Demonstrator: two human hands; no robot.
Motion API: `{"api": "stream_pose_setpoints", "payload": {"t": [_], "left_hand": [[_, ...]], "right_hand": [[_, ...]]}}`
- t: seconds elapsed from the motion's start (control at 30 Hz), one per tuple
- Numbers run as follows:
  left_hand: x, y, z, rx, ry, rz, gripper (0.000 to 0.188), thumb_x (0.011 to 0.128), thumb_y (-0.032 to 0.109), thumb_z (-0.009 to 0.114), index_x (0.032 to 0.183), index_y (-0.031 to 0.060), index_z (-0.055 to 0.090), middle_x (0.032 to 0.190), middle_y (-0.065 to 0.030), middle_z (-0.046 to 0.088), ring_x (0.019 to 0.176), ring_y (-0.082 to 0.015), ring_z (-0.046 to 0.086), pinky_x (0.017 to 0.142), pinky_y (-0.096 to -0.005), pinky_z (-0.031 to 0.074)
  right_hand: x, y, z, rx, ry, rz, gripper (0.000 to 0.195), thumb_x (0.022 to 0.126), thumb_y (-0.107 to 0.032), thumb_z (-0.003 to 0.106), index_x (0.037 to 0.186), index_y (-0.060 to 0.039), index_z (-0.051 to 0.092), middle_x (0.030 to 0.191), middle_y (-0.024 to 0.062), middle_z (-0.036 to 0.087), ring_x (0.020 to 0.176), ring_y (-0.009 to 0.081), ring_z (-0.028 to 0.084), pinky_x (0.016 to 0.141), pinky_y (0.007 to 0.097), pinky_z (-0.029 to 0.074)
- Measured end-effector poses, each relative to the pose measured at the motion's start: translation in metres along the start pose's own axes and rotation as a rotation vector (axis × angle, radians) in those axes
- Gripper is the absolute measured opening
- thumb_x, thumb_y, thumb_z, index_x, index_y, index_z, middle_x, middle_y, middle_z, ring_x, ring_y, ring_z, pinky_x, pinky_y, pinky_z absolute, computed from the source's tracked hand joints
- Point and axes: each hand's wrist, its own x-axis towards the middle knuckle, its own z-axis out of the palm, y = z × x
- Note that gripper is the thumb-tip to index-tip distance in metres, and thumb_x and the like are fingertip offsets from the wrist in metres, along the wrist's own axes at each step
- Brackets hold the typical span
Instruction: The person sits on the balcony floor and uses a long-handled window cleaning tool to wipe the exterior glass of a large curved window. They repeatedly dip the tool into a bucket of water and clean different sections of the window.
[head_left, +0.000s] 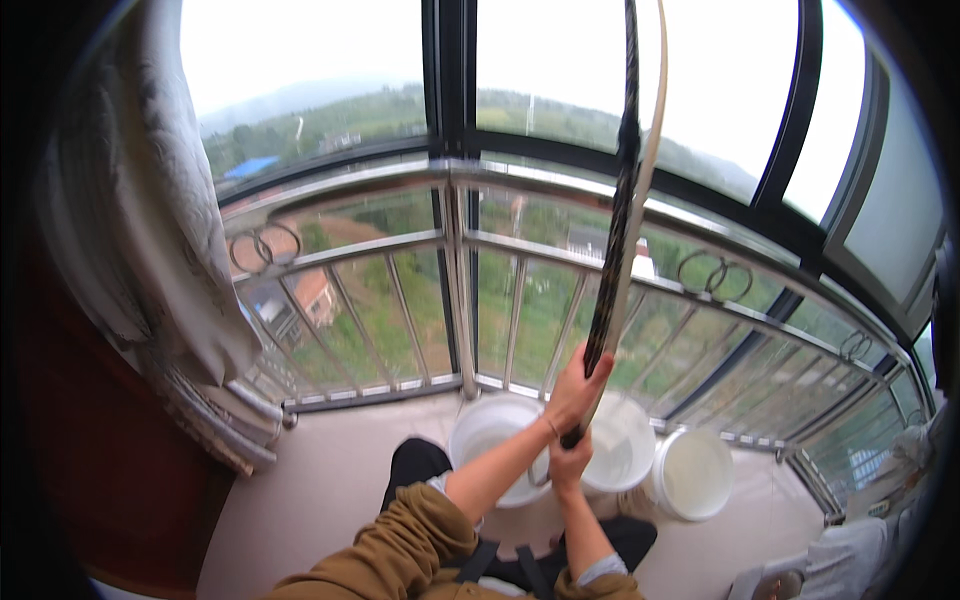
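Note:
Both my hands grip a long, slender dark pole with a patterned surface (616, 225), which slants up past the top of the view. A thin pale pole (646, 180) runs close beside it. My left hand (576, 391) is wrapped around both a short way above the lower end. Below it, my right hand (571, 459) closes around the dark pole's lower end. A curved grey piece (537, 477) shows beside my right hand; what it belongs to is unclear. Behind my hands stand a white tub (466, 442), a second white tub (637, 450) and a white bucket (694, 476).
A stainless-steel railing (360, 246) and dark-framed windows (450, 75) bound the balcony in front. At the left hang a pale curtain (187, 262) and a dark red panel (112, 450). Pale floor tiles (330, 465) lie below. White cloth (847, 559) lies at the lower right.

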Motion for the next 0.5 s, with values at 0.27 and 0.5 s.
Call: {"api": "stream_pose_setpoints", "payload": {"t": [0.27,0.5], "left_hand": [[0.034,-0.048,0.008,-0.345,0.190,-0.066,0.043,0.086,0.047,0.042,0.084,0.0044,0.047,0.059,-0.0021,0.050,0.045,-0.0087,0.049,0.042,-0.0220,0.040],[0.063,-0.043,0.029,-0.122,0.343,-0.080,0.043,0.084,0.047,0.047,0.080,0.0046,0.050,0.055,-0.0020,0.053,0.043,-0.0108,0.054,0.041,-0.0237,0.043]], "right_hand": [[0.021,0.009,0.007,0.058,-0.119,0.134,0.025,0.060,-0.007,0.062,0.079,-0.0011,0.047,0.059,0.0049,0.045,0.054,0.0145,0.042,0.053,0.0278,0.040],[0.051,0.026,0.003,0.150,-0.078,0.095,0.032,0.062,-0.007,0.066,0.085,-0.0020,0.045,0.068,0.0034,0.048,0.059,0.0120,0.045,0.056,0.0256,0.041]]}}
